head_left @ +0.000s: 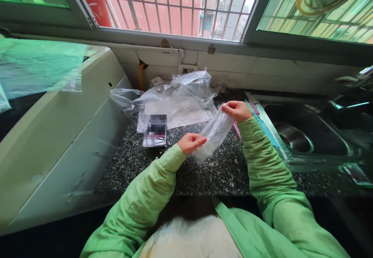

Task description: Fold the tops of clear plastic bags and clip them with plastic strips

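A clear plastic bag stretches slantwise between my two hands above the dark speckled countertop. My left hand pinches its lower left side, thumb on top. At the upper right end, my right hand grips the bag between thumb and fingers. Behind them lies a heap of crumpled clear plastic bags. A small flat packet with a blurred-out face rests in front of the heap, left of my left hand. Something thin and pink shows just under my right hand.
To the right a steel sink is set into the counter, with a teal strip along its near rim. A large pale appliance slopes at the left. A wall socket sits below the barred window.
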Action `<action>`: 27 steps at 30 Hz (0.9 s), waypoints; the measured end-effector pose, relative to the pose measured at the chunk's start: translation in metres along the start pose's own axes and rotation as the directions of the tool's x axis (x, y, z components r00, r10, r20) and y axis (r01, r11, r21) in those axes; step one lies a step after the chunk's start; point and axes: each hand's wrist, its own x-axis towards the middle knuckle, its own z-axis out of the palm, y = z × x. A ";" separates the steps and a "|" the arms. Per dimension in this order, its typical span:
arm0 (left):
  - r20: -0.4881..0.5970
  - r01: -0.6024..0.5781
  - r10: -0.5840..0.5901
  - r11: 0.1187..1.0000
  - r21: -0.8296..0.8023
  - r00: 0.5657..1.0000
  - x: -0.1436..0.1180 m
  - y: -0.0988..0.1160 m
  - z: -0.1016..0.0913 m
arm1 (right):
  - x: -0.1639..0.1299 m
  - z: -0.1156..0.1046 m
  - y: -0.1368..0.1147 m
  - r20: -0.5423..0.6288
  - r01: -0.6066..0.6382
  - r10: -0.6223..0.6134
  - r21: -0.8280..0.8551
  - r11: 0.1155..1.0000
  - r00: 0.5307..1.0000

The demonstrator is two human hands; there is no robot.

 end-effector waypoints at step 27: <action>0.006 0.023 -0.023 0.999 0.025 1.000 0.001 0.000 -0.001 | -0.011 -0.005 -0.013 -0.046 0.019 -0.021 -0.038 0.999 0.999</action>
